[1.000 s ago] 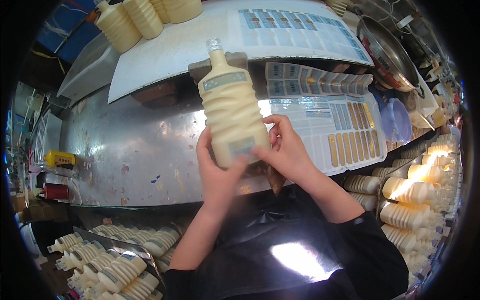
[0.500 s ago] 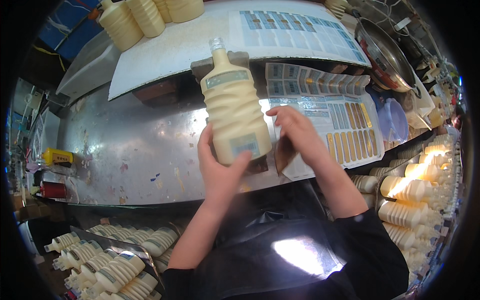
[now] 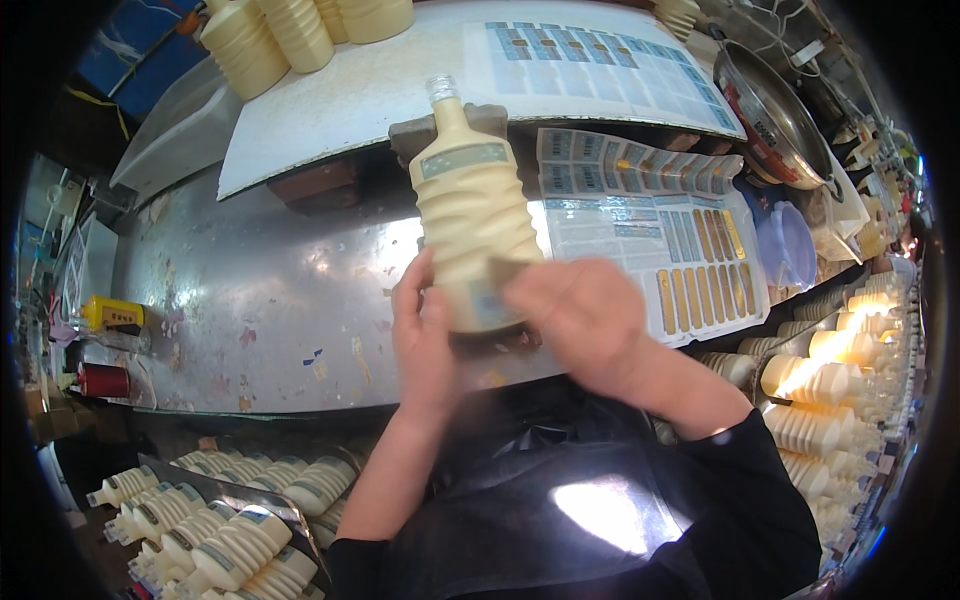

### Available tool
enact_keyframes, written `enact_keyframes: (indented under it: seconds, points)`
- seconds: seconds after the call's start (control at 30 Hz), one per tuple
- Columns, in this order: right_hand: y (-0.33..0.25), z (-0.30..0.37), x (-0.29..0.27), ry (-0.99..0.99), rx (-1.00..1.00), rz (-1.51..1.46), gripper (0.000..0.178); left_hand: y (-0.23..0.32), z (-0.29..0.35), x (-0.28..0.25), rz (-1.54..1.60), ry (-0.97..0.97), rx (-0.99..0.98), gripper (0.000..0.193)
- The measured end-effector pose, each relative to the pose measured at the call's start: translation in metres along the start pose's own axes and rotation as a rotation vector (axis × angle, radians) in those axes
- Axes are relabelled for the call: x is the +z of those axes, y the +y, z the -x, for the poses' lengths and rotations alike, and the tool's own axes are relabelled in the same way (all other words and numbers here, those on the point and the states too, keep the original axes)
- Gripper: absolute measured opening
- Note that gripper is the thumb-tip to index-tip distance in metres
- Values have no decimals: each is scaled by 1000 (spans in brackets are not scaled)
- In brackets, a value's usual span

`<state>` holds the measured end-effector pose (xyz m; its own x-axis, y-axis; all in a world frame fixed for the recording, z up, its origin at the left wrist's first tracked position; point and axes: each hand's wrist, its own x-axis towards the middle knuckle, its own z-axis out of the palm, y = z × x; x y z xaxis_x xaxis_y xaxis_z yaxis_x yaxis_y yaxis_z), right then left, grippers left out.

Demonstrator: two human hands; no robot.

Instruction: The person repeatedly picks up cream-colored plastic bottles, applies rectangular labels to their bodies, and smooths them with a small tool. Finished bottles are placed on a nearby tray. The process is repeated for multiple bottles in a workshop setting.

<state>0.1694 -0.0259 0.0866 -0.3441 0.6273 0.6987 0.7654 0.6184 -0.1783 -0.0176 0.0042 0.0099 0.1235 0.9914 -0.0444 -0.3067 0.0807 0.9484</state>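
A cream bottle [image 3: 475, 220] with a wavy body and a clear ridged neck lies tilted on its back, its neck pointing away from me. Near its shoulder is a grey-green label [image 3: 462, 158]. Part of a bluish lower label [image 3: 485, 305] shows close to its base. My left hand [image 3: 422, 330] grips the bottle's lower left side. Across the lower label reaches my right hand [image 3: 590, 315], closed on a thin brown flat piece [image 3: 507, 268] and blurred by motion. The bottle's upper end rests against a grey-brown block [image 3: 408, 138].
Sticker sheets [image 3: 700, 250] with gold and blue strips lie to the right; another sheet [image 3: 590, 70] is on the raised white board [image 3: 400, 95]. A pan [image 3: 775, 105] and lilac basin [image 3: 788, 240] stand right. Bottles [image 3: 235, 540] are stacked at lower left and right.
My right hand has moved left onto the lower label, bringing the brown flat piece from the table. My left thumb has shifted off the label toward the bottle's left edge.
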Motion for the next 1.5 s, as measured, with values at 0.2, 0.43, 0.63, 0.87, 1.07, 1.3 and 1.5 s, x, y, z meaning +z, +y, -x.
enact_keyframes:
  seconds: [0.2,0.43,0.63,0.87,1.07,1.3,1.5]
  points:
    - [-37,-6,7,-94,-149,-77,33,12,-3,-2,36,-6,-39,49]
    - [-41,2,9,-372,37,-281,22,3,-5,-9,-4,6,-6,52]
    - [-17,-4,15,66,859,-600,32,-5,3,6,-573,82,257,74]
    - [-9,21,28,88,809,-328,28,-9,-1,18,-797,136,362,67]
    - [3,15,20,112,633,-340,31,-7,-3,19,-760,127,305,63]
    - [-10,35,3,-41,-49,-273,13,-5,-8,8,-314,101,98,58]
    - [-26,5,2,-55,16,-153,21,-6,-10,-9,-161,112,38,41]
